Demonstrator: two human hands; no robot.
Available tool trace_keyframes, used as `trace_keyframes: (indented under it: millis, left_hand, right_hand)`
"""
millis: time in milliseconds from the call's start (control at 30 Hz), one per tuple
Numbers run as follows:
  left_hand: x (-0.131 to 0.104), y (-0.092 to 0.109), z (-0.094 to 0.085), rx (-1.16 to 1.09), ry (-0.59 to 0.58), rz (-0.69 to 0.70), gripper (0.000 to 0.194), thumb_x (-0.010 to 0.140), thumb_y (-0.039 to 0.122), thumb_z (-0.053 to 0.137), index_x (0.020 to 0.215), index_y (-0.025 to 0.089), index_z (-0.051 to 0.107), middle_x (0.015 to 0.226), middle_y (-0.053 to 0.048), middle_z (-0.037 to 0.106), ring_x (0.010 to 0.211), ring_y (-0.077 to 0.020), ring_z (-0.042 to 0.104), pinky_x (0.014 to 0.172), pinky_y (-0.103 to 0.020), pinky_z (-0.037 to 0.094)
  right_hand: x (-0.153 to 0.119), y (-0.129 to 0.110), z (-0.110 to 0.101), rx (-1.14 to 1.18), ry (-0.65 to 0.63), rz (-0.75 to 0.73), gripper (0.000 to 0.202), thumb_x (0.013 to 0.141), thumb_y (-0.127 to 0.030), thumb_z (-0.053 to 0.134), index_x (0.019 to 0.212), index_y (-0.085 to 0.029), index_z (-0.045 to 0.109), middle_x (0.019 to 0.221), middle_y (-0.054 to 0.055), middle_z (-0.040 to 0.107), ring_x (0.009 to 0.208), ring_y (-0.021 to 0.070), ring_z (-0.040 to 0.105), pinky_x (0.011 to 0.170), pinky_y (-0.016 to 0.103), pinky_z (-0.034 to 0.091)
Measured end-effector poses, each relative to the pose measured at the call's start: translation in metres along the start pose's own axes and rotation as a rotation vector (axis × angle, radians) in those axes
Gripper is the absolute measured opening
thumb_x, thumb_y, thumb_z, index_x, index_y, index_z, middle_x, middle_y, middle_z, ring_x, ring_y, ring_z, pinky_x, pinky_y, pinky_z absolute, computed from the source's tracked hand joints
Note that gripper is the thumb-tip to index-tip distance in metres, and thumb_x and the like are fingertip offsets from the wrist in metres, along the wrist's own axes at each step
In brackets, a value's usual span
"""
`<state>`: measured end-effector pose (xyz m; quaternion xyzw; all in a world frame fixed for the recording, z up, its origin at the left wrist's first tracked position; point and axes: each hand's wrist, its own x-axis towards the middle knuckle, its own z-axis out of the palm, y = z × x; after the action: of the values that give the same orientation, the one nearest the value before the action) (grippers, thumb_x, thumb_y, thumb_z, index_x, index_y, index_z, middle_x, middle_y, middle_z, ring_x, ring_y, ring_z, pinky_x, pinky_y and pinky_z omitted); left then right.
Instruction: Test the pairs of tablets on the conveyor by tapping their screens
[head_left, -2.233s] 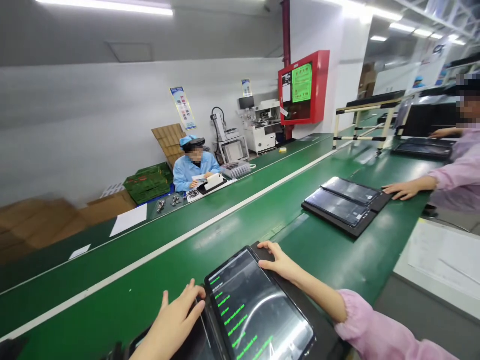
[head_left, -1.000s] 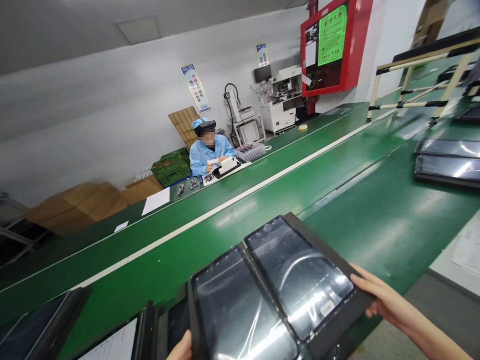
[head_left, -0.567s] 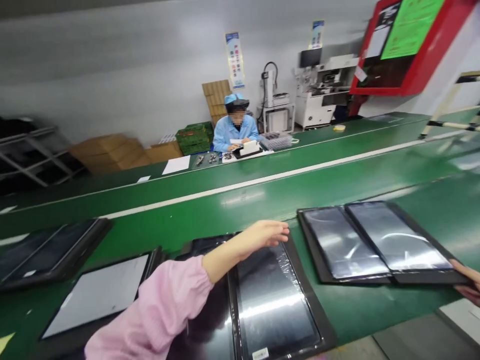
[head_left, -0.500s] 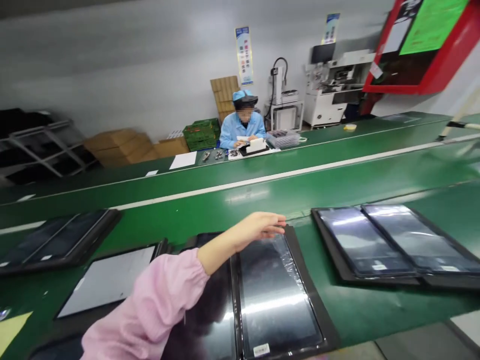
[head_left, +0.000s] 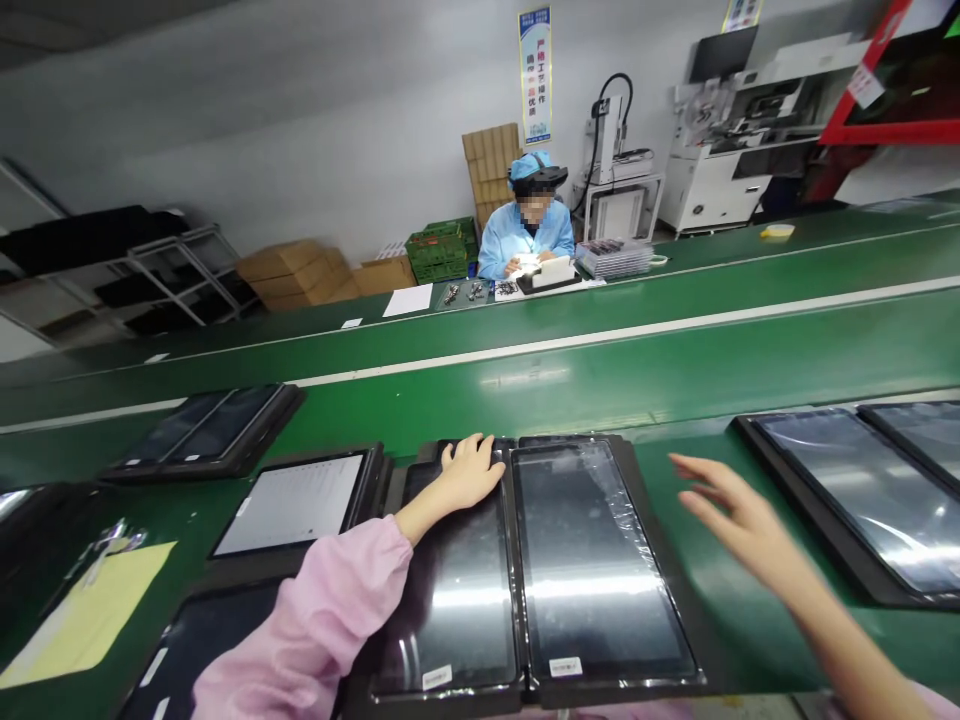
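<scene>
On the middle tray (head_left: pixel 644 500), two dark tablets (head_left: pixel 596 540).

The left hand (head_left: pixel 471 472) lies on the upper end of the near-left tablet (head_left: pixel 450 590); just right of it is the near-right tablet (head_left: pixel 600 570). The right hand (head_left: pixel 731 505) is above the surface (head_left: pixel 720 620), between that tablet and the far-right pair of tablets (head_left: pixel 862 490). Left of the left hand are a lone tablet (head_left: pixel 292 505) and, farther left and nearer the wearer, a paper sheet (head_left: pixel 90 620). Beyond the left hand, across the surface, sits a person (head_left: pixel 525 235), with crates (head_left: pixel 439 250) to the left.
</scene>
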<state>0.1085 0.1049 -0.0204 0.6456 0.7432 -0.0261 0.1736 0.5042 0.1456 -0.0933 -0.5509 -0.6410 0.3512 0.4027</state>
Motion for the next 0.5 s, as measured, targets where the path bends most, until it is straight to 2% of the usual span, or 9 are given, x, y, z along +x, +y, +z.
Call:
trace_keyframes:
  millis: [100,167,267,367,433,500]
  left_hand:
    - [-0.002,0.003,0.005,-0.001,0.037,-0.003,0.066,0.092,0.038,0.044,0.152,0.012,0.038,0.161,-0.023,0.034,0.150,-0.0361,0.031,0.122,-0.062,0.020]
    - [-0.005,0.007,0.008,-0.007,0.097,-0.015,0.063,0.090,0.035,0.044,0.149,0.012,0.042,0.159,-0.022,0.038,0.148,-0.0351,0.034,0.121,-0.059,0.022]
    - [-0.004,0.015,0.014,-0.030,0.168,-0.039,0.059,0.090,0.031,0.043,0.146,0.013,0.046,0.155,-0.020,0.044,0.143,-0.0332,0.040,0.120,-0.057,0.025]
    - [0.000,0.016,0.011,-0.072,0.156,-0.031,0.064,0.089,0.029,0.048,0.150,0.013,0.039,0.158,-0.021,0.039,0.147,-0.0332,0.036,0.122,-0.058,0.023]
    - [-0.005,0.004,0.001,-0.116,0.114,-0.003,0.073,0.090,0.035,0.053,0.155,0.013,0.030,0.162,-0.022,0.031,0.152,-0.0324,0.028,0.123,-0.054,0.024]
    - [-0.021,-0.024,-0.007,-0.165,0.089,-0.007,0.075,0.096,0.046,0.048,0.157,0.011,0.023,0.165,-0.023,0.022,0.155,-0.0327,0.019,0.124,-0.051,0.025]
  right_hand:
    - [-0.012,-0.009,0.063,0.016,-0.064,-0.018,0.034,0.102,-0.039,0.064,0.130,-0.020,0.061,0.132,0.010,0.058,0.113,0.0250,0.061,0.096,0.045,0.055]
    - [-0.012,-0.014,0.084,0.026,-0.082,-0.029,0.033,0.102,-0.039,0.065,0.130,-0.020,0.061,0.133,0.010,0.058,0.114,0.0250,0.061,0.096,0.044,0.055]
    - [-0.007,-0.019,0.092,0.045,-0.094,-0.043,0.033,0.102,-0.039,0.065,0.130,-0.022,0.061,0.133,0.010,0.057,0.116,0.0255,0.060,0.097,0.044,0.054]
    - [-0.005,-0.022,0.090,0.066,-0.105,-0.045,0.039,0.099,-0.048,0.066,0.130,-0.025,0.063,0.134,0.010,0.055,0.119,0.0266,0.058,0.101,0.044,0.052]
    - [-0.009,-0.019,0.088,0.099,-0.129,-0.039,0.051,0.091,-0.060,0.067,0.132,-0.028,0.064,0.134,0.009,0.053,0.123,0.0281,0.056,0.105,0.041,0.051]
    - [-0.019,-0.007,0.084,0.153,-0.151,-0.025,0.066,0.084,-0.068,0.067,0.137,-0.029,0.061,0.130,0.009,0.055,0.122,0.0298,0.057,0.105,0.041,0.051]
